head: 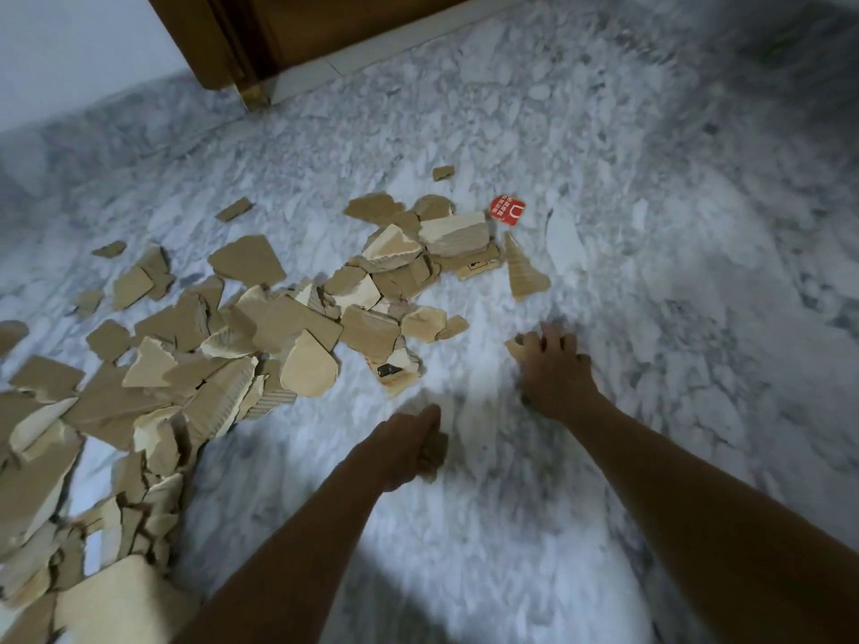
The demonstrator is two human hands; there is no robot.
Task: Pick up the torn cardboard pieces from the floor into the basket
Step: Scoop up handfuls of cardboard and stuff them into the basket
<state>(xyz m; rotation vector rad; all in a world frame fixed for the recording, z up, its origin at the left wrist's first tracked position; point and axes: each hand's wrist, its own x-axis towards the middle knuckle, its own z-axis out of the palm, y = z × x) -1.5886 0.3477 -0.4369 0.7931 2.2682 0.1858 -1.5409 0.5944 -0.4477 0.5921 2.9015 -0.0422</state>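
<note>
Several torn brown cardboard pieces point(260, 327) lie scattered over the marble floor, heaped from the lower left up to the middle. A red printed scrap point(507, 209) lies at the far edge of the heap. My left hand point(411, 446) is closed around a small cardboard piece point(434, 453) just above the floor. My right hand point(555, 369) is pressed down on the floor, its fingers curled over a small pale cardboard piece point(515, 347). No basket is in view.
The grey-white marble floor point(650, 225) spreads to the right and front. A brown wooden door and its frame point(260, 34) stand at the top, beside a pale wall point(69, 48) at the upper left.
</note>
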